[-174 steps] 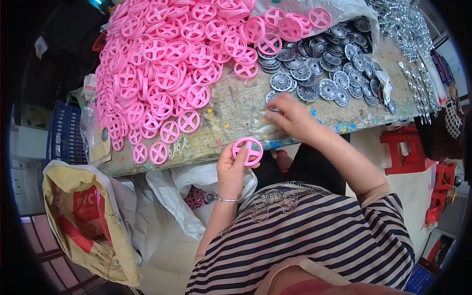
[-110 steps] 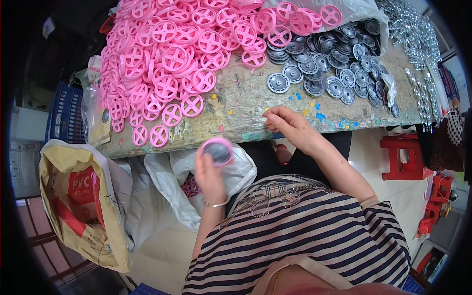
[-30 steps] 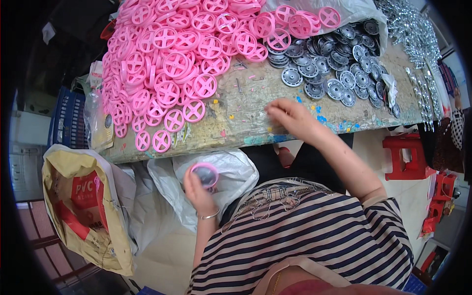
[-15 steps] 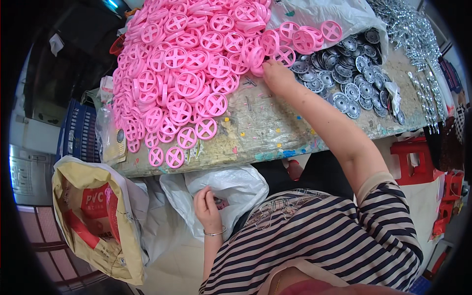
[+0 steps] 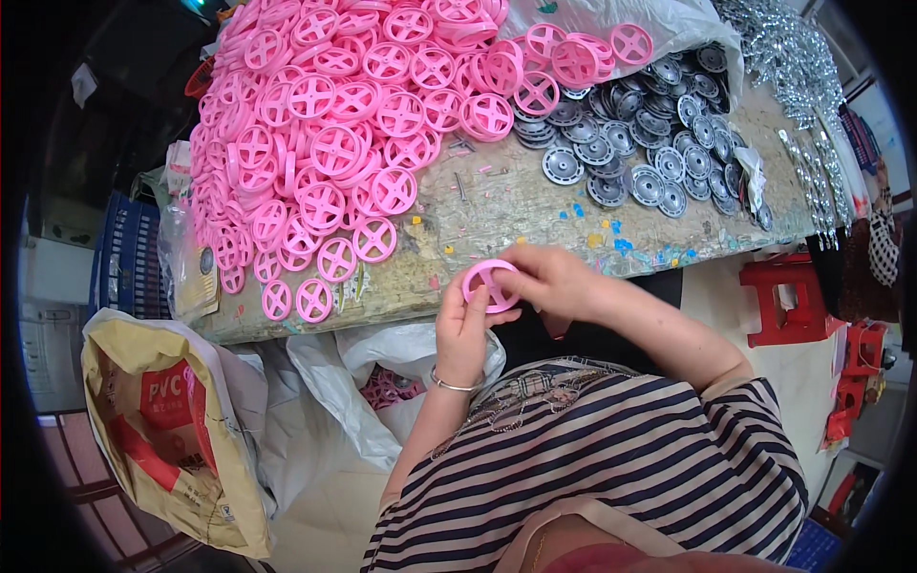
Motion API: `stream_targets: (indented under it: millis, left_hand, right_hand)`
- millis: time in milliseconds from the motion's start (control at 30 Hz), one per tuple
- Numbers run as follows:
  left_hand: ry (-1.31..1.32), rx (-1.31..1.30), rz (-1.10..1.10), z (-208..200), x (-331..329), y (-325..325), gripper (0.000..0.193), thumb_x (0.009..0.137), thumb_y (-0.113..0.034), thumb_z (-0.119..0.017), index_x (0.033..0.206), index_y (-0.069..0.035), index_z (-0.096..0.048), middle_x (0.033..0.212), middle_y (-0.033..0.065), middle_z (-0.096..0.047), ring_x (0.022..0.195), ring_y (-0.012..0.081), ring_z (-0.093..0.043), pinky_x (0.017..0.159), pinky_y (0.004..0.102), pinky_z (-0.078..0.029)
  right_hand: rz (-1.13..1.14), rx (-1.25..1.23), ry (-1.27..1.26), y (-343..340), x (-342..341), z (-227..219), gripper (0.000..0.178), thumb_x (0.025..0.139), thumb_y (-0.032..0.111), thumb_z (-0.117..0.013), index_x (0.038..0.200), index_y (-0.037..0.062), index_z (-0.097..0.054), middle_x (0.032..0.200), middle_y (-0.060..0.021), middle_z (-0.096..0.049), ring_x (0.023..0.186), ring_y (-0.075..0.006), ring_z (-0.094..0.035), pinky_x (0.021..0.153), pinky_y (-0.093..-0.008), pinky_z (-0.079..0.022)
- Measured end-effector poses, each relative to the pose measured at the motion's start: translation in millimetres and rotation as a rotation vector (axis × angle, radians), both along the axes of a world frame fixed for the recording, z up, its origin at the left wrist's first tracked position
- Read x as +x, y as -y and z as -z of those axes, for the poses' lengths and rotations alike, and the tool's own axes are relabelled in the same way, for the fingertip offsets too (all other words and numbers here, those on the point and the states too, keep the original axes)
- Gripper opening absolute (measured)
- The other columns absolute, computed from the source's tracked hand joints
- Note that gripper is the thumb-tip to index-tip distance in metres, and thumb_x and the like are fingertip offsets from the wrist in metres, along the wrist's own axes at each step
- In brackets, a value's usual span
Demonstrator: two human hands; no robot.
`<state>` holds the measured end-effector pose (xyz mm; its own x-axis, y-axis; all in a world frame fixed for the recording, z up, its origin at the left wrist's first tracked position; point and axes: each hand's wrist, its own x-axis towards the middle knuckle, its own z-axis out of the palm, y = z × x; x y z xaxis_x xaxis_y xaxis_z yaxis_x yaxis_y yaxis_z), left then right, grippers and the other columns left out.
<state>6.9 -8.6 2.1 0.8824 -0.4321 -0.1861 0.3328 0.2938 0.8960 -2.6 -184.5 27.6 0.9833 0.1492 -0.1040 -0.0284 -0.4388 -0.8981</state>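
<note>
A pink plastic wheel (image 5: 472, 276) with cross spokes is held between both hands at the table's front edge. My left hand (image 5: 461, 332) grips its left rim, thumb on the near face. From the right, my right hand (image 5: 554, 285) has its fingers closed on the same wheel, the thumb pressing near its middle. Whether a second part sits behind the wheel is hidden by the fingers. Beyond my hands lies a heap of similar pink wheels (image 5: 336, 151), and to its right a pile of round grey plastic discs (image 5: 611, 143).
Below the table edge an open white sack (image 5: 330, 382) holds pink and dark pieces. Left of it stands a tan paper sack (image 5: 100, 382). Silver tinsel-like strips (image 5: 788, 67) lie at the table's far right. A red stool (image 5: 788, 298) stands beyond the right edge.
My right hand has come back from the pile's edge toward my body with a pink wheel. My left hand has risen from the white sack's mouth to meet it.
</note>
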Motion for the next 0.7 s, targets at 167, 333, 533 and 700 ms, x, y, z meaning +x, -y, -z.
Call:
stream_targets:
  millis: [167, 333, 533, 700]
  left_hand:
    - [-0.102, 0.075, -0.079, 4.7, -5.0, -13.6, 0.028, 0.099, -0.012, -0.043, 0.123, 0.001, -0.046, 0.113, 0.0113, -0.057, 0.097, 0.0186, -0.063, 0.071, 0.0322, -0.06]
    - [-0.238, -0.027, -0.03, 10.5, -13.6, -12.4, 0.032, 0.1, -0.016, -0.043, 0.126, 0.0, -0.043, 0.116, 0.0134, -0.057, 0.104, 0.0233, -0.062, 0.081, 0.0364, -0.058]
    - [-0.213, -0.092, -0.038, 8.5, -6.9, -15.4, 0.034, 0.099, -0.013, -0.042, 0.131, 0.0, -0.038, 0.123, 0.0146, -0.054, 0.108, 0.0242, -0.059, 0.088, 0.0371, -0.055]
    - [-0.165, -0.089, -0.042, 2.2, -9.6, -1.2, 0.038, 0.097, -0.006, -0.045, 0.134, -0.002, -0.037, 0.125, 0.0118, -0.053, 0.11, 0.0215, -0.058, 0.09, 0.0365, -0.053]
  right_hand:
    - [0.251, -0.589, 0.649, 81.9, 44.4, 23.2, 0.043, 0.08, 0.028, -0.069, 0.108, -0.0017, -0.057, 0.102, -0.017, -0.056, 0.092, -0.0302, -0.057, 0.075, -0.0365, -0.049]
    - [0.298, -0.941, 0.482, 99.5, 59.2, 39.2, 0.042, 0.086, 0.026, -0.06, 0.116, -0.0015, -0.052, 0.105, -0.0189, -0.056, 0.097, -0.0355, -0.056, 0.081, -0.0412, -0.049]
    - [0.251, -0.443, 0.282, 84.3, 65.6, 3.4, 0.033, 0.09, 0.022, -0.056, 0.116, 0.003, -0.054, 0.094, -0.0189, -0.062, 0.086, -0.0313, -0.063, 0.075, -0.0387, -0.051]
    - [0.058, -0.087, 0.349, 4.5, -7.1, 11.8, 0.04, 0.086, 0.017, -0.062, 0.125, 0.0096, -0.055, 0.088, -0.0127, -0.063, 0.08, -0.0257, -0.062, 0.072, -0.0362, -0.049]
